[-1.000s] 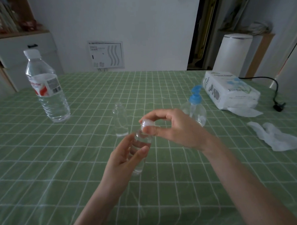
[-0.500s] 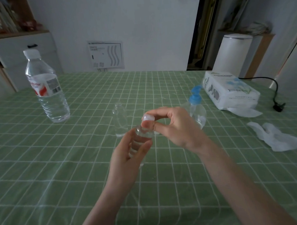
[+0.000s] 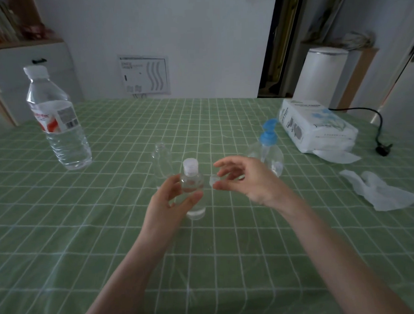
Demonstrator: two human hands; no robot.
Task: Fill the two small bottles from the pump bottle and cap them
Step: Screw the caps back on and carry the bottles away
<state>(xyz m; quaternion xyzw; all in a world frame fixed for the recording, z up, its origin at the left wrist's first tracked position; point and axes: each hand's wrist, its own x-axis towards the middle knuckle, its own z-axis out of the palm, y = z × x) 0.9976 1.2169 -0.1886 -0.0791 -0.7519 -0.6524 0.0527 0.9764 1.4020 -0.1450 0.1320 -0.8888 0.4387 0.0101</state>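
1. Small bottle (image 3: 192, 188), with its cap (image 3: 190, 166) on, is upright at the middle of the tabletop (image 3: 109, 232).
2. Left hand (image 3: 166, 203): thumb and fingers are curled round the bottle's body.
3. Right hand (image 3: 247, 178): fingers half open, loosely curled, just beside the cap and apart from it.
4. A small pale thing (image 3: 213, 179) shows at its fingertips; I cannot tell if it is held.
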